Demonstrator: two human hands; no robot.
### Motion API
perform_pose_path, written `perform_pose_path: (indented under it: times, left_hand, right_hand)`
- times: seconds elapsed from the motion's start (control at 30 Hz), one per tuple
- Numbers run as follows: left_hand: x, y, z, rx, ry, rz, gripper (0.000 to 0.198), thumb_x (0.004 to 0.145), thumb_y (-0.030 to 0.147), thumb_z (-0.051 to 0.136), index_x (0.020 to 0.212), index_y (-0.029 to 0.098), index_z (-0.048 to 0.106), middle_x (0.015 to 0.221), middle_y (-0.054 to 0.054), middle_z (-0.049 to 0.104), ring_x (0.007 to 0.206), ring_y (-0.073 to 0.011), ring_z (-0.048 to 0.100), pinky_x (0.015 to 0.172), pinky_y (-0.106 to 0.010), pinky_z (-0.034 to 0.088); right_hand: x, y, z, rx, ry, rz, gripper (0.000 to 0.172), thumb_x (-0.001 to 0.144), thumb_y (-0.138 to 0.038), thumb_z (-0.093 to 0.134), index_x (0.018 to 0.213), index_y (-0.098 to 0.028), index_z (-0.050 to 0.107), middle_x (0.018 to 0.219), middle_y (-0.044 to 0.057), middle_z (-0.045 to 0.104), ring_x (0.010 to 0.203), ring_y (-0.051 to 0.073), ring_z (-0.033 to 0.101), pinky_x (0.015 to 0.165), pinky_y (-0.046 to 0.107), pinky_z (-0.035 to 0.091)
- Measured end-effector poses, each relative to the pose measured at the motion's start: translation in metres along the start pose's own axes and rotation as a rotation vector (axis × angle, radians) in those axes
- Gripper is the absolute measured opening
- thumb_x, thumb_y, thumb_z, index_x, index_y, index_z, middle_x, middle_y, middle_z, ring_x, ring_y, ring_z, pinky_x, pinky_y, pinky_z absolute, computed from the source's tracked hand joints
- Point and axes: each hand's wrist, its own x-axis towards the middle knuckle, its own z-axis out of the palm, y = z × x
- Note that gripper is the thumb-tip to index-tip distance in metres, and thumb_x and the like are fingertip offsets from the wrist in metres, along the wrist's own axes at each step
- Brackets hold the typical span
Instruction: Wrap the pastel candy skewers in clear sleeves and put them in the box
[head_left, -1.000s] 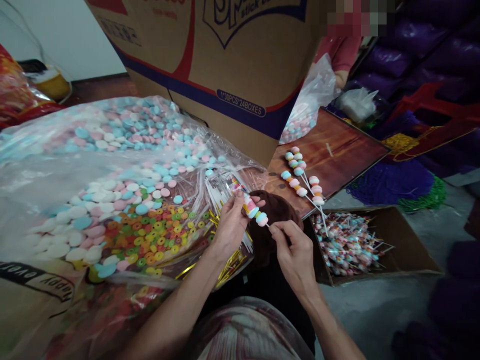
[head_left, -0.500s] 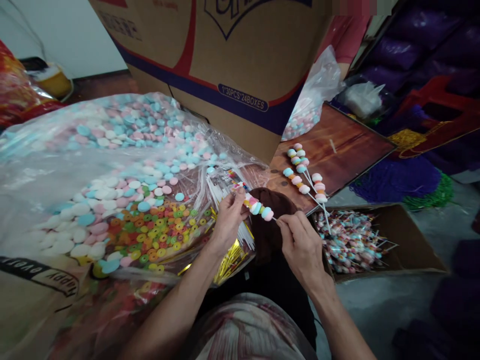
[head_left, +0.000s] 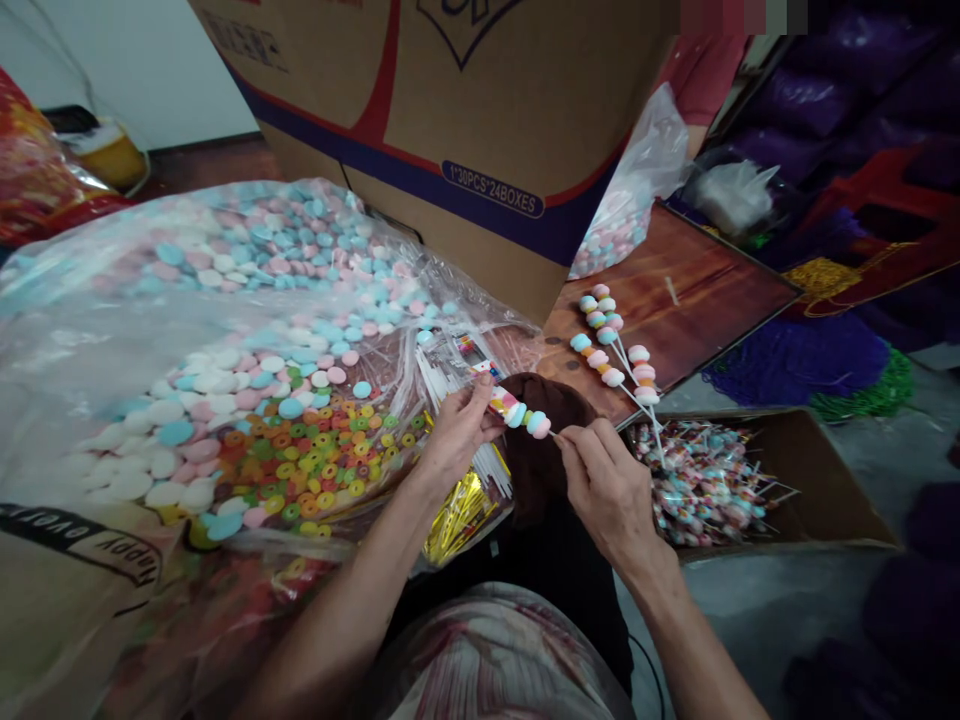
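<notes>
A candy skewer [head_left: 525, 415] with pastel and green pieces lies between my two hands. My left hand [head_left: 463, 430] pinches its upper end, where a small printed wrapper [head_left: 484, 372] shows at the fingertips. The bare stick at its lower end is between the thumb and fingers of my right hand [head_left: 606, 485]. Several finished-looking skewers [head_left: 600, 362] rest on the brown table [head_left: 701, 300], their sticks over its edge. White sticks [head_left: 442, 378] and gold ties [head_left: 459, 520] lie left of my hands, beside ring candies [head_left: 322, 455] and pastel candies [head_left: 202, 400] on clear plastic.
A large cardboard box [head_left: 420, 120] stands at the back. To the right, an open carton [head_left: 840, 490] holds many wrapped skewers. A person's red sleeve [head_left: 701, 75] shows behind a clear bag of candies [head_left: 619, 225]. Purple and green strands [head_left: 810, 365] lie farther right.
The wrapper now reaches farther down over the upper candies of the skewer. Both hands keep their grips, and the whole view has shifted slightly.
</notes>
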Motion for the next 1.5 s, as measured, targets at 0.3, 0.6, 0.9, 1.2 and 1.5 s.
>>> perform_pose_path:
  times: [0.3, 0.6, 0.9, 1.2, 1.5]
  left_hand:
    - [-0.006, 0.000, 0.009, -0.129, -0.082, 0.070, 0.041, 0.073, 0.051, 0.075, 0.084, 0.013, 0.063, 0.080, -0.009, 0.072, 0.082, -0.0240, 0.073, 0.073, -0.034, 0.056]
    - [-0.017, -0.007, 0.022, -0.200, -0.165, 0.071, 0.034, 0.078, 0.046, 0.073, 0.082, 0.013, 0.063, 0.076, -0.004, 0.069, 0.088, -0.0216, 0.072, 0.073, -0.025, 0.052]
    - [-0.015, -0.003, 0.017, -0.221, -0.236, -0.078, 0.034, 0.080, 0.046, 0.071, 0.088, 0.013, 0.065, 0.087, -0.009, 0.073, 0.081, -0.0188, 0.071, 0.068, -0.025, 0.052]
    - [-0.006, 0.005, 0.007, -0.305, -0.101, 0.054, 0.022, 0.085, 0.034, 0.068, 0.086, 0.013, 0.064, 0.079, -0.004, 0.068, 0.078, -0.0193, 0.071, 0.061, -0.024, 0.051]
    - [-0.009, 0.001, 0.011, -0.360, -0.142, 0.068, 0.024, 0.090, 0.036, 0.061, 0.084, 0.013, 0.062, 0.074, -0.003, 0.062, 0.072, -0.0144, 0.068, 0.064, -0.022, 0.049]
  right_hand:
    - [-0.004, -0.015, 0.010, 0.131, -0.053, 0.100, 0.018, 0.098, -0.018, 0.046, 0.085, -0.019, 0.059, 0.075, 0.003, 0.056, 0.067, 0.014, 0.054, 0.065, 0.026, 0.044]
    - [-0.005, -0.029, 0.031, 0.125, 0.076, 0.076, 0.018, 0.098, -0.014, 0.045, 0.092, -0.016, 0.062, 0.078, 0.006, 0.058, 0.070, 0.015, 0.058, 0.068, 0.027, 0.049]
    - [0.002, -0.036, 0.035, 0.470, 0.144, 0.255, 0.013, 0.094, -0.016, 0.051, 0.088, -0.018, 0.062, 0.084, 0.005, 0.064, 0.079, 0.016, 0.061, 0.074, 0.029, 0.050]
    - [-0.006, -0.036, 0.034, 0.410, 0.097, 0.192, 0.015, 0.095, -0.014, 0.051, 0.083, -0.018, 0.060, 0.073, 0.001, 0.056, 0.067, 0.013, 0.054, 0.065, 0.027, 0.044]
    - [0.000, -0.041, 0.042, 0.427, 0.076, 0.232, 0.016, 0.096, -0.017, 0.050, 0.085, -0.018, 0.062, 0.077, 0.002, 0.059, 0.068, 0.014, 0.055, 0.066, 0.027, 0.046]
